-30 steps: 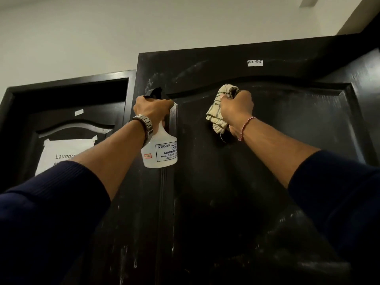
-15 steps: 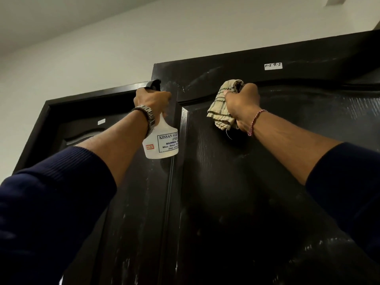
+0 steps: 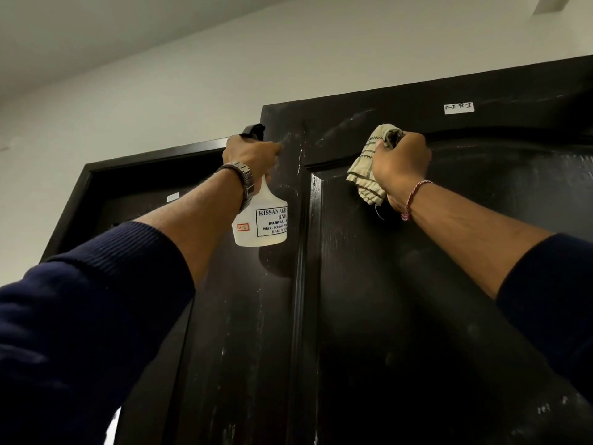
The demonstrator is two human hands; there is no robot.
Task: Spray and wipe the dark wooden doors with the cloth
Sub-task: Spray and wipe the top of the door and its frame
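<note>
A dark wooden door [image 3: 401, 300] fills the right and centre of the head view, with smears and wet streaks near its top. My right hand [image 3: 401, 165] grips a bunched cream cloth with dark stripes [image 3: 365, 175] and presses it against the top of the raised panel. My left hand [image 3: 250, 162] is closed around the neck of a white spray bottle [image 3: 261, 220] with a black nozzle, held up against the door's left upper corner. A second dark door [image 3: 144, 194] stands further back on the left, partly hidden by my left arm.
A small white label [image 3: 459, 108] is stuck near the top of the near door. Another small label [image 3: 172, 196] sits on the far door. White wall [image 3: 224, 75] and ceiling lie above both door frames.
The view has tilted upward and both hands have risen toward the door's top edge. The cloth has moved up along the panel's arch. The paper sign on the left door has left the view.
</note>
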